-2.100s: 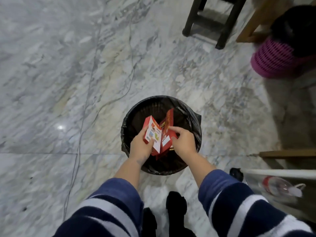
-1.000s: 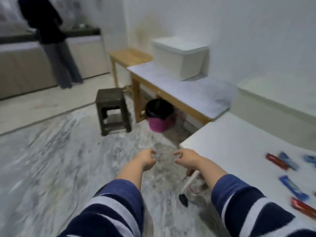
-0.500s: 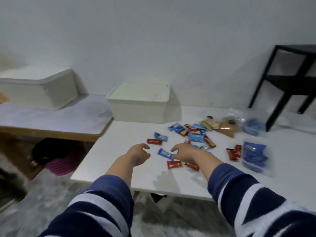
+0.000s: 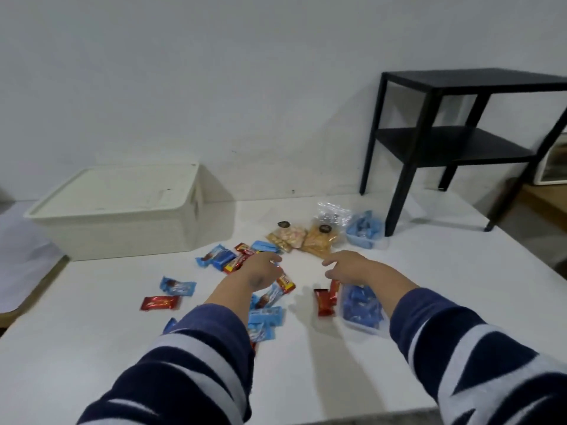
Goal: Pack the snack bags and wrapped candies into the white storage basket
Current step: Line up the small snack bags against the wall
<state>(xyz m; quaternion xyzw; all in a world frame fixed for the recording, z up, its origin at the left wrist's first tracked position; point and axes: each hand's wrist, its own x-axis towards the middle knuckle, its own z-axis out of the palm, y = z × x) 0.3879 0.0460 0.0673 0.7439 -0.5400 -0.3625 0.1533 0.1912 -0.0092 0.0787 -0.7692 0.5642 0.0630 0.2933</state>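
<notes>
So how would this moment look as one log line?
stage: reaching | left hand: over scattered wrapped candies, empty | right hand: open, empty | lidded white storage basket: closed

The basket (image 4: 122, 222) sits at the table's (image 4: 92, 348) far left, candies (image 4: 214, 259) before it, snack bags (image 4: 306, 237) to its right.

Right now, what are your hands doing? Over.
Both hands open: left hand, right hand over candies. White basket lidded; nothing packed visibly.

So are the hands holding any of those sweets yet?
Not that I can see. The left hand hovers over the candies with fingers loose, and the right hand reaches forward, empty.
</notes>
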